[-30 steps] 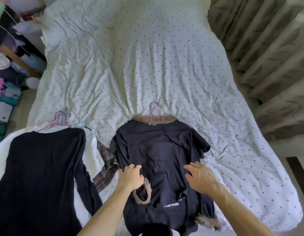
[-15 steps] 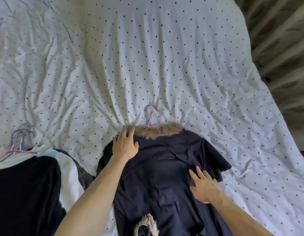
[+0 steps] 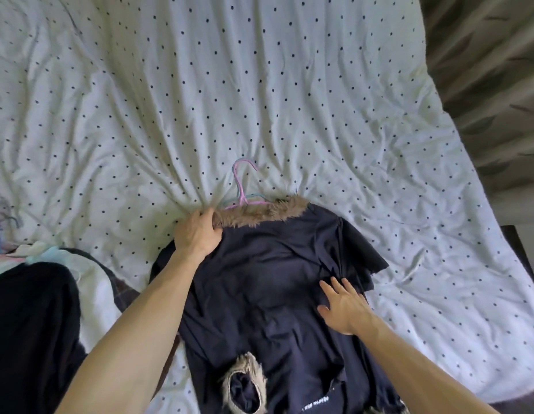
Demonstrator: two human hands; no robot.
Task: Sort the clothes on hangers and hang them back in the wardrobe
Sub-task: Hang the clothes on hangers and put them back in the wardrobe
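Coat [image 3: 268, 279], dark navy, lies flat on the bed [image 3: 259, 85] in the 6 o'clock half of the view, with its collar [image 3: 259, 213] pointing to 12 o'clock. The left hand [image 3: 197, 237] has its fingers [image 3: 201, 215] curled over the coat's shoulder edge at the 9 o'clock end of the brown fur collar. Its thumb is against the fur, so it grips the cloth there. The right hand [image 3: 344, 307] lies flat on the coat's body toward 3 o'clock. Its fingers [image 3: 334, 286] are straight and a little spread, holding nothing, with the tips just beside the folded sleeve [image 3: 364, 258].

From the collar a pink hanger [image 3: 241, 186] pokes out toward 12 o'clock, its hook lying on the sheet. A strip of pale blue wire shows beside its base. The sheet bunches into creases around the left hand. At 6 o'clock 1 fur-trimmed cuff [image 3: 244, 383] rests on the coat, with small white print near it, too small to read.

At 8 o'clock, apart from the coat, lies a black garment [image 3: 26, 339] on white cloth [image 3: 92, 294]. More hangers [image 3: 2, 222], blurred, sit at 9 o'clock. The bed's cover is white with dark dots. A brownish curtain [image 3: 483, 85] hangs at 2 o'clock.
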